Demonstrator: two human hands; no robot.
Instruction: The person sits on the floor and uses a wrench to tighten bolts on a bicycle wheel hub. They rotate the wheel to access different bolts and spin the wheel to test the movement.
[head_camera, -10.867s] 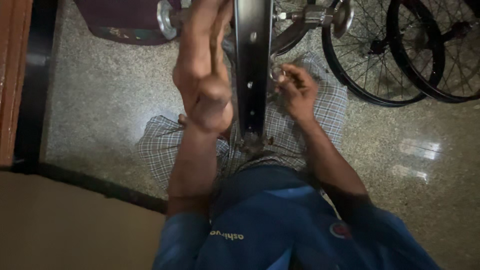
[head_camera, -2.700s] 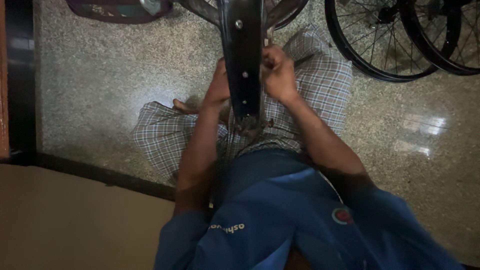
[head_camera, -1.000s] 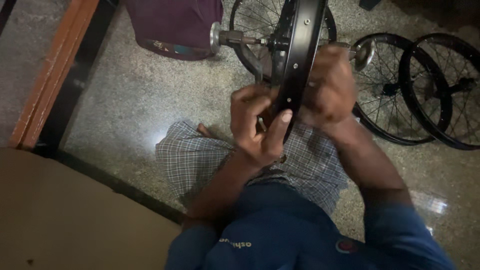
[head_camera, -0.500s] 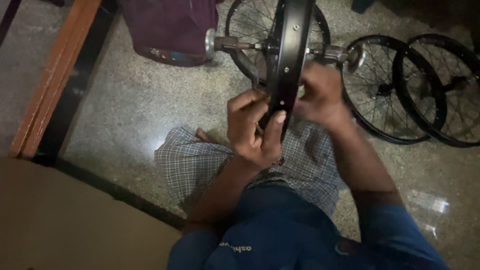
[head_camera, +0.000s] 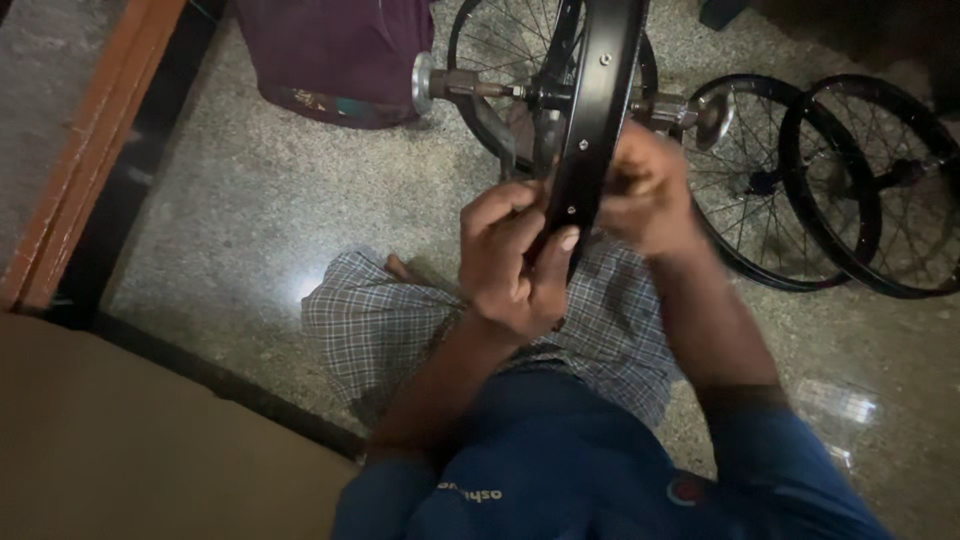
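Observation:
A black bicycle wheel rim (head_camera: 597, 110) stands edge-on in front of me, its spokes running to a hub with a silver axle (head_camera: 455, 83). My left hand (head_camera: 512, 262) wraps the near part of the rim from the left, thumb pressed on the rim's inner face. On the right side of the rim, my right hand (head_camera: 648, 190) is closed against it; what its fingers pinch is hidden. Both hands sit above my lap in checked cloth (head_camera: 400, 320).
Two more black spoked wheels (head_camera: 870, 190) lie on the speckled stone floor at the right. A purple bag (head_camera: 335, 55) sits at the top left. A wooden door frame (head_camera: 95, 150) runs along the left, with a tan surface (head_camera: 120, 440) below it.
Over the last second the view has shifted a little and the rim has tilted slightly. Both hands stay on the rim at about the same spot.

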